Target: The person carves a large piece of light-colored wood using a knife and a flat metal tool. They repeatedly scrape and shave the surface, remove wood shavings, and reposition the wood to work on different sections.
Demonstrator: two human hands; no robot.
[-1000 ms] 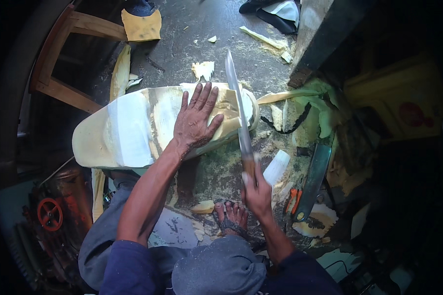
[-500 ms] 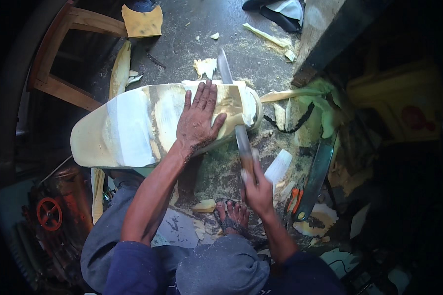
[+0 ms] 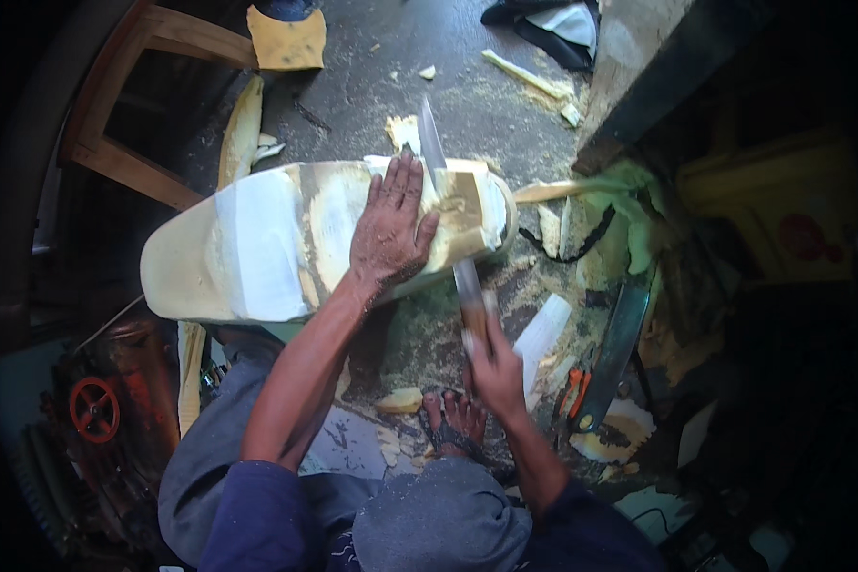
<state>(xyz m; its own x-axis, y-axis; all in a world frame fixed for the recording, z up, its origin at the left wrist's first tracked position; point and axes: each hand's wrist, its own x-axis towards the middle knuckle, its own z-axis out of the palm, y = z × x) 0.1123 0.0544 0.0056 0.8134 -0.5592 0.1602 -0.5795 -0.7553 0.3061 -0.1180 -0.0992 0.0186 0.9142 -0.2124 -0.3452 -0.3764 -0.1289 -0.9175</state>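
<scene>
The place is shown to be a workshop by its dark floor (image 3: pixel 362 91), which is littered with pale offcuts (image 3: pixel 241 129), by the orange-handled pliers (image 3: pixel 574 393) seen there, and by a reddish machine (image 3: pixel 145 367) fitted with a red handwheel (image 3: pixel 94 410); a long blade (image 3: pixel 431 133) is held at a large foam-like block (image 3: pixel 329 224)

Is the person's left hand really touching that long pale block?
Touching: the head view shows the left hand lying palm-down on the long pale block, with no visible gap.
</scene>
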